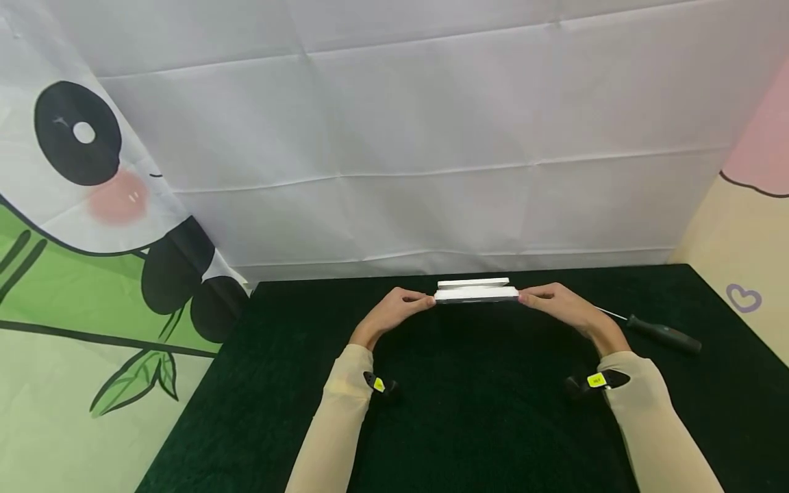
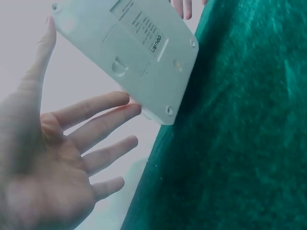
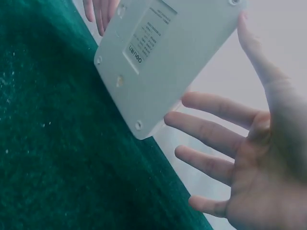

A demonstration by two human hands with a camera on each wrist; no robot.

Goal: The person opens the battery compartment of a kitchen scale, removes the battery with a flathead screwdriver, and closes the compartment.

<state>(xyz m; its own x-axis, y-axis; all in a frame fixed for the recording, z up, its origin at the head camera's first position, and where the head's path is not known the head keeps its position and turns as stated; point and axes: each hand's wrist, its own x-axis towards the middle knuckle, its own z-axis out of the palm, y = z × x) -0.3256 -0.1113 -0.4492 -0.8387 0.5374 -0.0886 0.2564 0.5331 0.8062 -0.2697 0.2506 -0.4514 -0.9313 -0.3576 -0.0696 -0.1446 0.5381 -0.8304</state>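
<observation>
A flat white calculator (image 1: 477, 295), seen nearly edge-on in the head view, is held up between both hands over the far part of the table. My left hand (image 1: 392, 313) pinches its left end and my right hand (image 1: 566, 307) its right end, thumbs nearer me. Both wrist views show its underside, with a deli label (image 2: 144, 28), small round corner recesses and a battery cover (image 2: 125, 50). Index and middle fingertips (image 3: 184, 98) touch its side; the ring and little fingers stand free. Its keys and display are hidden.
A dark-handled screwdriver (image 1: 666, 335) lies to the right, its shaft running behind the right wrist. Dark green cloth (image 1: 481, 411) covers the table. A white cloth backdrop (image 1: 431, 150) rises just past the back edge, with printed cartoon panels (image 1: 154, 274) at the sides.
</observation>
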